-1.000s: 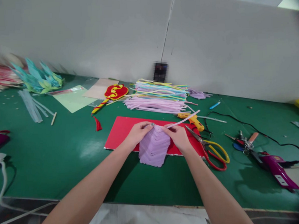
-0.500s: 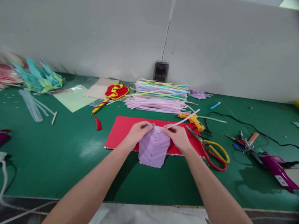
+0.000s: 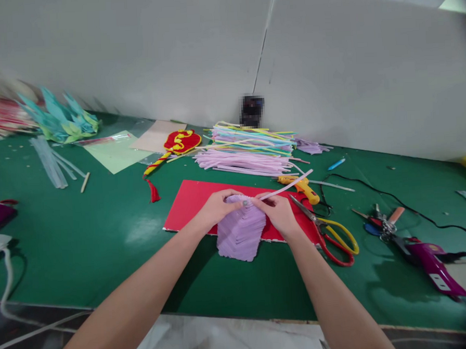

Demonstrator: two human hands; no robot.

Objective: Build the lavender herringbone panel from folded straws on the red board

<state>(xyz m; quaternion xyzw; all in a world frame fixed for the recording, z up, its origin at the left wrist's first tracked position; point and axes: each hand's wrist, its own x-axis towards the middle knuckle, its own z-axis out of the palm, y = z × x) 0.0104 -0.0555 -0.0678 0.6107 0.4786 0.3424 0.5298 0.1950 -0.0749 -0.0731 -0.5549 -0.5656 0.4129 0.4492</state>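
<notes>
A lilac piece woven from pipe cleaners (image 3: 242,234) hangs between my hands, its ribs meeting in a V pattern. My left hand (image 3: 221,207) is closed on its upper left edge, the thumb laid across the front near the top middle. At the upper right corner, my right hand (image 3: 276,211) pinches the piece together with a loose lilac pipe cleaner (image 3: 290,184) that sticks out to the upper right. Beneath both hands lies a red board (image 3: 188,205). Scissors (image 3: 330,232) with one red and one yellow handle rest across the board's right end.
Behind the board lies a pile of coloured pipe cleaners (image 3: 247,153), beside a yellow glue gun (image 3: 302,186). To the left is a red and yellow fan-shaped ornament (image 3: 182,141) with a tassel. On the right are keys (image 3: 384,224) and a purple power tool (image 3: 433,268) with a black cord.
My left thumb has slid right and slightly down across the top of the woven piece, and the left fingers now reach behind its top edge. The right hand keeps its pinch.
</notes>
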